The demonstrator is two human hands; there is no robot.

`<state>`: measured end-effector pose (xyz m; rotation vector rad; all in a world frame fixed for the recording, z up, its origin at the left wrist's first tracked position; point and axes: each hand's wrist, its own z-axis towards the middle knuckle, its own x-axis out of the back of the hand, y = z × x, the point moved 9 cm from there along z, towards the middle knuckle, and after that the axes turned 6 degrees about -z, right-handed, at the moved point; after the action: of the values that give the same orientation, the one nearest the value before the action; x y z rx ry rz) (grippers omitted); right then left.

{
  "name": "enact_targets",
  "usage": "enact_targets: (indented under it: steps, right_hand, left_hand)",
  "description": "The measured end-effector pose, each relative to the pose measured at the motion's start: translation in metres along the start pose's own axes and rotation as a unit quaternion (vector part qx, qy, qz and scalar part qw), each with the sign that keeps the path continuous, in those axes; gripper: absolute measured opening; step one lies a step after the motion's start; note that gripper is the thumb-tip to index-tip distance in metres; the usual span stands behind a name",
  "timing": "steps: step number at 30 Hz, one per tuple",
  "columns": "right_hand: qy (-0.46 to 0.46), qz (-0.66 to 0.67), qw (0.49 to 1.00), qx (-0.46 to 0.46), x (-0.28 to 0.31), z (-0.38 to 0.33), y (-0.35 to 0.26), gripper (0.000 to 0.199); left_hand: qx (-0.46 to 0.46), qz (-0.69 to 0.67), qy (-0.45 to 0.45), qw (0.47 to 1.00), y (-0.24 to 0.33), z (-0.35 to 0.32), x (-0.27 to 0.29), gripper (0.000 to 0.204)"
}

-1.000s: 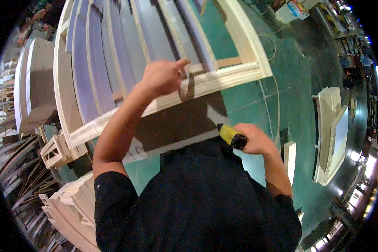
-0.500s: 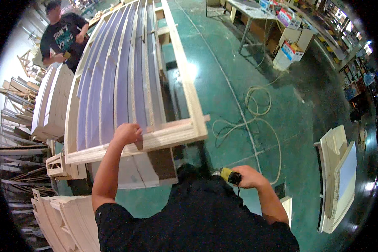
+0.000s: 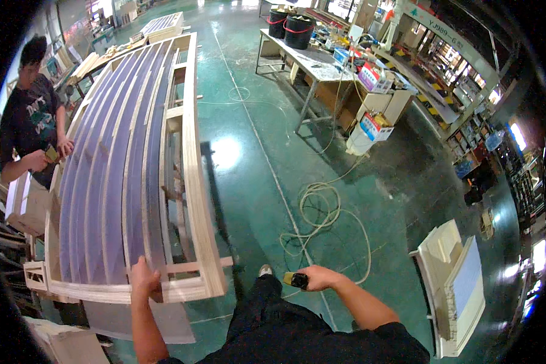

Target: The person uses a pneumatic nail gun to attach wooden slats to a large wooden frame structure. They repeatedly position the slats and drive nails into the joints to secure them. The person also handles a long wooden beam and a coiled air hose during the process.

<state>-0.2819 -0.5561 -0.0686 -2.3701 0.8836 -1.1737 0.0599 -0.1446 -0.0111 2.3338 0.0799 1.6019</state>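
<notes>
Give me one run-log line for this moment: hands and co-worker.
left hand: at wooden frame, near end | right hand: holding yellow-black tool, off frame | co-worker: at frame's left side

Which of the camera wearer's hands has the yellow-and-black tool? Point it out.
The right hand, out over the green floor right of the wooden frame, holds the yellow-and-black tool; the left hand is at the frame's near end.
</notes>
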Motion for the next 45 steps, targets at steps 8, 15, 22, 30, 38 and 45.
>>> enact_targets:
  steps: [8,15,22,30,38,45]
  right_hand:
    - [-0.101,0.018,0.968,-0.227,0.010,0.031,0.203,0.028]
    - [-0.215,0.035,0.903,-0.370,-0.035,0.047,0.360,0.025]
    - [-0.226,-0.058,0.950,-0.207,0.040,0.177,0.392,0.031]
    - [-0.022,0.085,0.968,-0.236,0.287,0.396,0.381,0.024]
    - [0.043,0.181,0.953,-0.238,0.457,0.556,0.352,0.022]
    - [-0.034,0.089,0.956,-0.279,0.554,0.683,0.403,0.016]
  left_hand:
    - [0.073,0.065,0.041,0.994,-0.018,0.008,-0.005,0.045]
    - [0.159,0.037,-0.023,0.986,0.007,-0.002,0.006,0.055]
    - [0.146,-0.213,0.098,0.961,0.061,0.105,0.041,0.079]
    - [0.064,-0.107,0.258,0.958,0.163,0.296,0.116,0.061]
    - [-0.068,-0.082,0.250,0.963,0.344,0.483,0.177,0.054]
    - [-0.049,-0.103,0.272,0.955,0.343,0.689,0.246,0.050]
